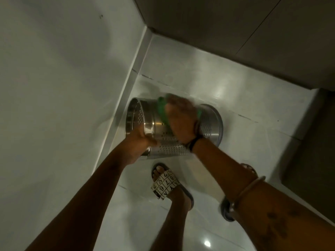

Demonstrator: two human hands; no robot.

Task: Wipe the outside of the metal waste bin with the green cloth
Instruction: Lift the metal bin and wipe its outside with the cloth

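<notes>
The metal waste bin [154, 122], shiny and perforated with small holes, is tipped on its side above the pale floor, its open rim toward the left wall and its base to the right. My left hand [139, 142] grips the rim at the near side. My right hand [181, 118] presses the green cloth [162, 113] flat on the bin's upper outer wall; the hand is motion-blurred and covers most of the cloth.
A white wall [63, 87] runs close along the left. A dark cabinet face [253, 33] closes the back right. My foot in a patterned sandal [165, 183] stands just below the bin, the other sandal [228, 209] behind my right forearm. The tiled floor [244, 105] is glossy.
</notes>
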